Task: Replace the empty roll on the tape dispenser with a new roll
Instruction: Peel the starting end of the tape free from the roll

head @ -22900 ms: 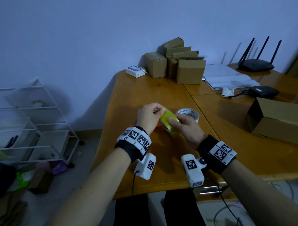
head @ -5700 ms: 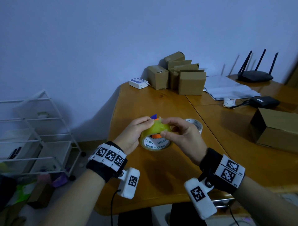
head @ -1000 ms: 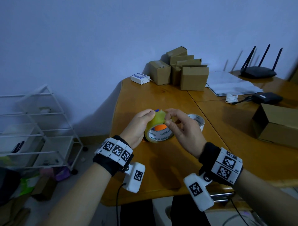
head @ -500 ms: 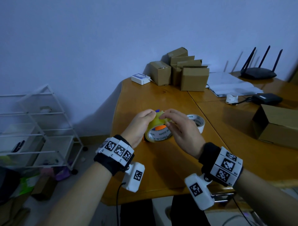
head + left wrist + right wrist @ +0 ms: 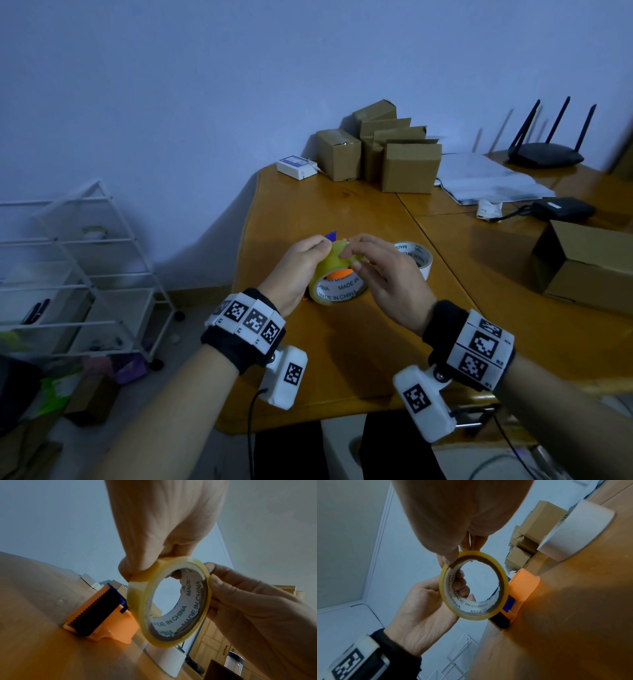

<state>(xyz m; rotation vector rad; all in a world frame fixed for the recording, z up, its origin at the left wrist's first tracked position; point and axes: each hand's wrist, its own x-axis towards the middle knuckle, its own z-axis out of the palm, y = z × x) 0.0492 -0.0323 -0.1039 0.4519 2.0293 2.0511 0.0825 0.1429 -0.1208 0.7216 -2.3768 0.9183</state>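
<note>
Both hands hold the new roll of yellow see-through tape [image 5: 334, 274] up above the wooden bench [image 5: 342, 212]. The left hand [image 5: 298, 270] grips the roll's left side, with its thumb and fingers curled around the band. The right hand [image 5: 383, 274] pinches the top edge of the roll with its fingertips [image 5: 210, 568]. The roll is a thin ring with a white paper core that says "MADE IN CHINA" inside. Right behind the roll sits the orange plastic tape dispenser [image 5: 102, 616] on the bench, with a blue part and a dark toothed cutting edge. Just beside it, to the right, lies a white roll [image 5: 416, 257] flat on the bench; the right hand hides part of it from the head view. At the far end of the bench stand brown cardboard boxes [image 5: 394, 154] and a small white box [image 5: 296, 166]. More to the right are papers [image 5: 486, 181], a black router [image 5: 544, 154] with thin antennas, and a bigger open cardboard box [image 5: 589, 263]. A white wire shelf [image 5: 85, 274] stands on the floor to the left.
</note>
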